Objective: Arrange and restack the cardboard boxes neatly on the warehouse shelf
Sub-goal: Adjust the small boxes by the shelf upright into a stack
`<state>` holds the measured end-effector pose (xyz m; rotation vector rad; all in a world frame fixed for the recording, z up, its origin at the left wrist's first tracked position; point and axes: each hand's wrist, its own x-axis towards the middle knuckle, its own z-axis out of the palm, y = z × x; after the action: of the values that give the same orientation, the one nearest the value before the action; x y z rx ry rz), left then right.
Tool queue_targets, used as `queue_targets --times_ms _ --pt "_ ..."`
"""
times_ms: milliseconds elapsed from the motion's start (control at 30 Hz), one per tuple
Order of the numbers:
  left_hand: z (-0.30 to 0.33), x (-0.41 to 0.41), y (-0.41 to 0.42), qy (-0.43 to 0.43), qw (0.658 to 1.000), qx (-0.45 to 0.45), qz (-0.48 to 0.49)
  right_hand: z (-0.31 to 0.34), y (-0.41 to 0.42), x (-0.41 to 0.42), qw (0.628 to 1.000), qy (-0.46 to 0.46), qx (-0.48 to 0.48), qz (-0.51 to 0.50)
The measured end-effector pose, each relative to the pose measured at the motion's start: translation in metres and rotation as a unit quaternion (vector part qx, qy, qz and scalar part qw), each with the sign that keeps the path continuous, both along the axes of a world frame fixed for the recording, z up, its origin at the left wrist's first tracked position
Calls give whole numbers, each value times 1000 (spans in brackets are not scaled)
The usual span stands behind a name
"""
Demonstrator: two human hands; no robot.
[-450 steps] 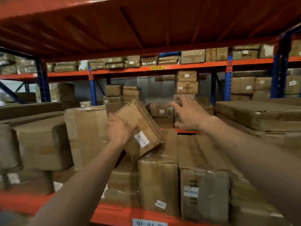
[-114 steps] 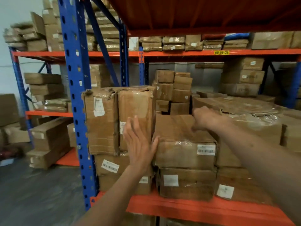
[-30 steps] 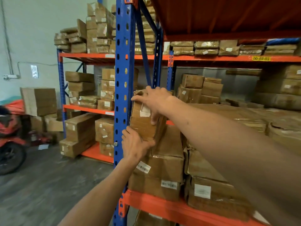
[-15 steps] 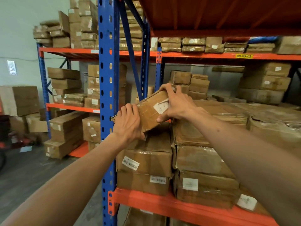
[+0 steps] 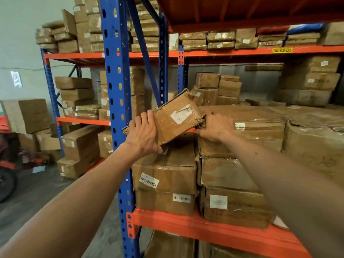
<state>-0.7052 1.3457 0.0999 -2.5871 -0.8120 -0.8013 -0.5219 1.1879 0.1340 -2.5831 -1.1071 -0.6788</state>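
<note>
Nearest the camera, two bare forearms reach up and forward over the orange shelf beam (image 5: 214, 229). The left hand (image 5: 144, 135) grasps the lower left end of a small battered box (image 5: 176, 119), fingers spread over its labelled face and thumb under the bottom edge. The right hand (image 5: 216, 127) is at the box's right corner, fingers curled; whether it grips the box itself or presses on the stack beside it is hard to tell from this angle.

The small box is held tilted above the left stack (image 5: 165, 175), its long axis rising from lower left to upper right, its lower edge just over that stack's top carton. It sits between the two hands, the left carrying most of it. Just to its right, the taller right stack (image 5: 240, 138) stands higher. Levelling the box looks like the coming move, judged from the tilt.

Behind, the blue upright (image 5: 116, 90) and farther shelves of cartons fill the background.
</note>
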Motion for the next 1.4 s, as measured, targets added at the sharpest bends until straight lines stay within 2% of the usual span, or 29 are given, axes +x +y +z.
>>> queue_targets --times_ms 167,267,400,500,667,733,800,900,967,1033,1133,1200,1267,1400 --pt "-7 -11 7 32 998 58 -19 5 -14 6 997 57 -32 45" --pt "-9 -11 8 48 995 87 -16 10 -17 -2 993 65 -93 41" --pt "-9 -16 23 49 992 90 -75 12 -14 -7 991 66 -113 32" --pt "-8 -17 34 83 987 92 -102 10 -7 -8 989 61 -131 1" --pt "-10 -15 26 96 987 99 -84 40 -3 -8 960 138 -243 9" --pt "-14 -13 23 98 987 112 -64 53 -9 -10 954 179 -241 24" --pt "-17 -12 26 92 985 128 -69 52 -11 -9 961 196 -184 58" --pt "-18 -10 38 71 982 129 -118 32 -2 -9 971 168 -70 153" --pt "-16 -7 43 74 980 130 -132 27 3 -8 970 166 -49 170" --pt "-22 -8 40 120 976 133 -124 22 6 -13 979 124 -112 118" --pt "-47 -14 41 199 960 168 -101 -4 11 -38 954 -64 -290 39" --pt "-52 -18 49 180 964 133 -144 -17 12 -47 947 -119 -295 41" --pt "-42 -17 59 188 960 113 -171 -17 10 -47 953 -108 -279 45" --pt "-37 -7 73 194 961 110 -163 -12 17 -46 946 -114 -299 53"
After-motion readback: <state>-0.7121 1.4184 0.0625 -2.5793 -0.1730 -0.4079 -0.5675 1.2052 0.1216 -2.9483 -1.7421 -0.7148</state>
